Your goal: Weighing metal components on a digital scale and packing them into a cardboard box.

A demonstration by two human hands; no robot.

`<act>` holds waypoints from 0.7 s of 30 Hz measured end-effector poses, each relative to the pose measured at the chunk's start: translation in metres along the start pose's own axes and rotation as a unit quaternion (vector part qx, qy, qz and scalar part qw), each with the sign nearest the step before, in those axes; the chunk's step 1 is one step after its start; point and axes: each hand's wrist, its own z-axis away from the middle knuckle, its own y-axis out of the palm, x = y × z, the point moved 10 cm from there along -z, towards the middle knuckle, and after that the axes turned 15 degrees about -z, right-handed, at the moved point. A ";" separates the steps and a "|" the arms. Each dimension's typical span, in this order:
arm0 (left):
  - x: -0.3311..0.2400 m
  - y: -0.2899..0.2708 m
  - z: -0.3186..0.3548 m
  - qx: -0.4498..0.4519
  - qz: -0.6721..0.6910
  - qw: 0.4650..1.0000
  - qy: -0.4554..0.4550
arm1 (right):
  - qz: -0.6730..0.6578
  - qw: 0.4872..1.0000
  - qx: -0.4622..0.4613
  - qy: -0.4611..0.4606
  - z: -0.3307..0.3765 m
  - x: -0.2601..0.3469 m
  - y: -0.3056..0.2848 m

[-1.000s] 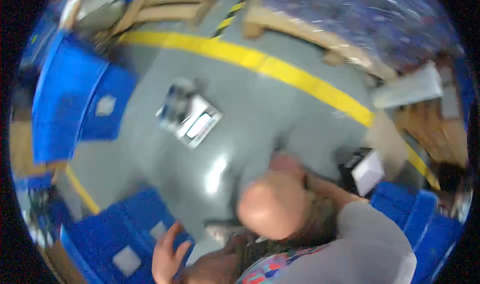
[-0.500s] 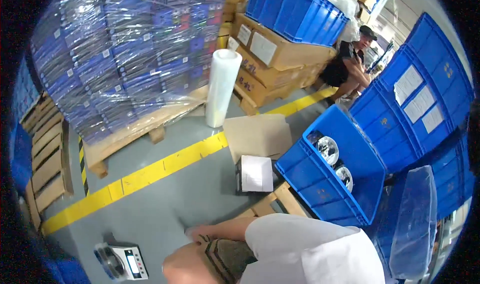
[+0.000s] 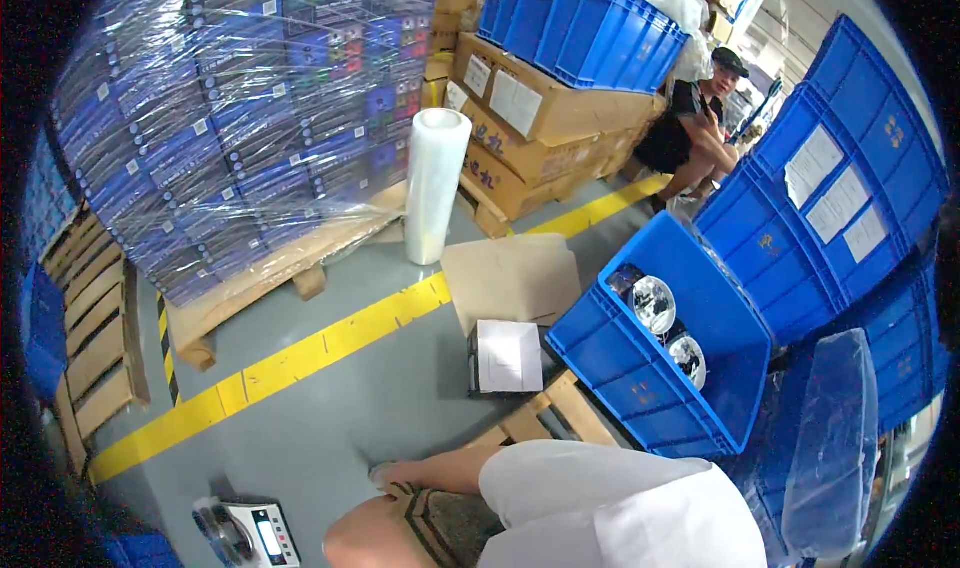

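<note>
My right arm, in a white sleeve [image 3: 545,478], reaches leftward past my bent knee [image 3: 365,538] and dark striped shorts [image 3: 455,528]. At its end my right hand [image 3: 385,476] is small, partly behind the knee, and its fingers cannot be made out. Nothing shows clearly in it. My left hand is out of the picture. Up and right of the hand, a small white-topped box [image 3: 508,356] stands by a flat cardboard sheet [image 3: 515,273]. Lower left of the knee sits a digital scale [image 3: 262,533] with a dark round object [image 3: 222,533] at its left end.
A blue bin [image 3: 640,388] with round shiny pieces [image 3: 655,305] tilts at right, beside stacked blue crates [image 3: 790,228]. A stretch-film roll [image 3: 435,188] stands by a wrapped pallet load [image 3: 240,118]. A crouching person [image 3: 700,128] is farther back. Yellow tape [image 3: 270,378] crosses the floor.
The view has shifted slightly, so the scene sits a little differently in the picture. My right hand, blurred before, looks steadier. No object has visibly moved.
</note>
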 end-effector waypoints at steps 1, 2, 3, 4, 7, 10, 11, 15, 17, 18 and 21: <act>-0.002 0.004 -0.019 0.026 -0.004 1.000 0.010 | 0.019 0.997 0.010 0.079 0.027 -0.025 -0.012; -0.004 0.005 -0.024 0.031 -0.013 0.999 0.022 | 0.024 0.990 0.022 0.141 0.036 -0.047 -0.008; -0.005 0.005 -0.025 0.032 -0.021 0.999 0.034 | 0.029 0.979 0.035 0.198 0.041 -0.066 -0.001; -0.003 0.003 -0.024 0.027 -0.028 0.998 0.044 | 0.031 0.966 0.049 0.250 0.041 -0.080 0.011; 0.023 -0.010 0.000 -0.023 -0.031 0.998 0.041 | 0.570 0.661 0.102 0.478 -0.007 -0.062 0.060; 0.004 -0.005 -0.016 -0.004 -0.061 0.994 0.092 | 0.385 0.884 0.023 0.264 0.005 -0.109 0.039; 0.001 -0.003 -0.019 -0.001 -0.067 0.992 0.105 | 0.265 0.955 -0.013 0.132 0.008 -0.106 0.024; -0.004 -0.005 -0.017 -0.011 -0.089 0.984 0.153 | 0.097 0.991 -0.055 -0.067 0.008 -0.082 0.009; -0.005 -0.003 -0.023 -0.010 -0.106 0.982 0.159 | 0.266 0.957 -0.012 0.116 0.022 -0.096 0.044; -0.002 -0.006 -0.016 -0.023 -0.107 0.980 0.166 | 0.349 0.917 0.018 0.192 0.011 -0.093 0.056; -0.003 -0.004 -0.013 -0.034 -0.124 0.975 0.183 | 0.556 0.711 0.095 0.420 0.037 -0.079 0.067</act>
